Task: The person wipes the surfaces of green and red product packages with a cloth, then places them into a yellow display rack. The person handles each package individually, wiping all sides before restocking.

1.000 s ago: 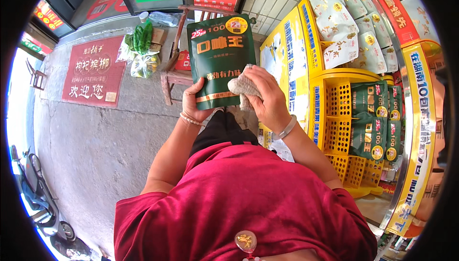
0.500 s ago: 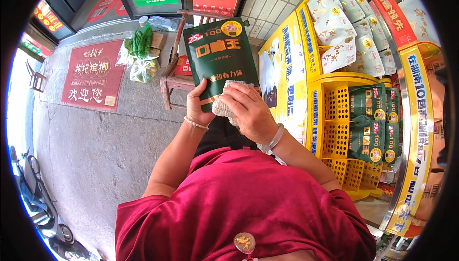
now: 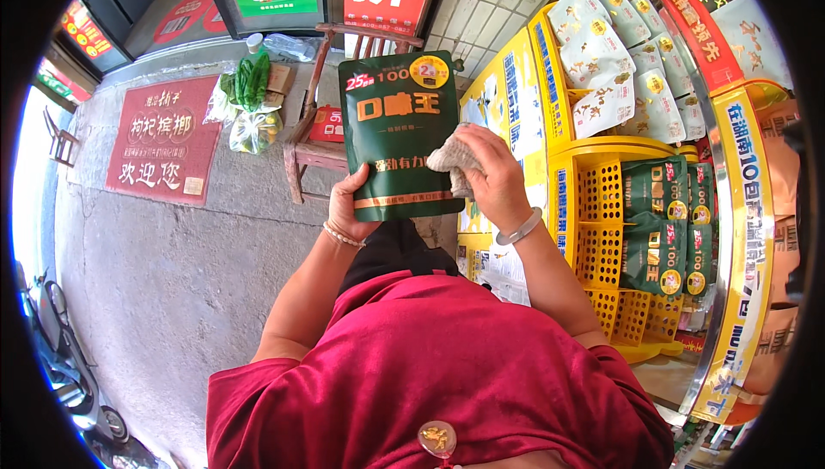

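"Pinching, both of them, in the head view. The left hand clasps the green pouch at its lower left, thumb across the front, fingers hidden behind. The right hand squeezes a bunched cloth between thumb and fingers."

"Where is the pouch, exactly?"

"Raised in front of the body, upright, printed face to the wearer. The cloth overlaps its right edge; how hard it presses, I cannot tell."

"Why hold it so low?"

"Probably because a low corner grip leaves most of the front bare and frees the other side for the cloth. The stiff, flat pouch likely stands up well from there."

"And the materials?"

"Smooth, slightly glossy film on the pouch, rectangular with a flared bottom seam. The cloth is pale, nubbly and limp."

"What stands around?"

"To the right, a yellow plastic rack, punched with round holes, has matching green packs standing in rows, perhaps so their fronts show. Beyond the pouch is a worn wooden chair on rough concrete floor."
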A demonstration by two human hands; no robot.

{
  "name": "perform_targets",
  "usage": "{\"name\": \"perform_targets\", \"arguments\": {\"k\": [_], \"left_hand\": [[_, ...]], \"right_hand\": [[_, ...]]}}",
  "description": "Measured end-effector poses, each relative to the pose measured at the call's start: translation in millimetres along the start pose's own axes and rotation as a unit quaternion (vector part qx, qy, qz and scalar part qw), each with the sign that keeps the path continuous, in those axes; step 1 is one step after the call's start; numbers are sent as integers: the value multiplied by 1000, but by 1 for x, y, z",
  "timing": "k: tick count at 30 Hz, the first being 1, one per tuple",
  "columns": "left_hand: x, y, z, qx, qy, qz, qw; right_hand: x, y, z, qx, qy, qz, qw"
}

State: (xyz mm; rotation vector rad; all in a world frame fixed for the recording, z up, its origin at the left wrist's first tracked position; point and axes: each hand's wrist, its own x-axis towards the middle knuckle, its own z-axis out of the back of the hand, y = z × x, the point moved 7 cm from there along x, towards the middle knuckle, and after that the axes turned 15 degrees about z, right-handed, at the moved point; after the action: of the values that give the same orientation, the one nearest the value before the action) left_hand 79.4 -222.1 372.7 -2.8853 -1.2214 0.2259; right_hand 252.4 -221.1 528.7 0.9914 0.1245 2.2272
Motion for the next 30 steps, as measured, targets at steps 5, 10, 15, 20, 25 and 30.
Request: {"name": "perform_targets", "arguments": {"k": [5, 10, 15, 20, 25, 30], "left_hand": [[-3, 6, 6, 11, -27, 1, 1000], [-2, 6, 7, 51, -60, -25, 997], [3, 22, -5, 97, -49, -5, 994], [-5, 30, -12, 124, -52, 22, 991], [-13, 44, -7, 135, -59, 78, 986], [-13, 42, -2, 135, -65, 66, 987]], "right_hand": [[-2, -17, 12, -3, -12, -55, 998], [11, -7, 28, -14, -41, -51, 998], [20, 46, -16, -26, 35, 66, 997], [34, 37, -19, -28, 35, 70, 996], [52, 9, -6, -65, 5, 57, 996], [54, -3, -4, -74, -4, 31, 997]]}}
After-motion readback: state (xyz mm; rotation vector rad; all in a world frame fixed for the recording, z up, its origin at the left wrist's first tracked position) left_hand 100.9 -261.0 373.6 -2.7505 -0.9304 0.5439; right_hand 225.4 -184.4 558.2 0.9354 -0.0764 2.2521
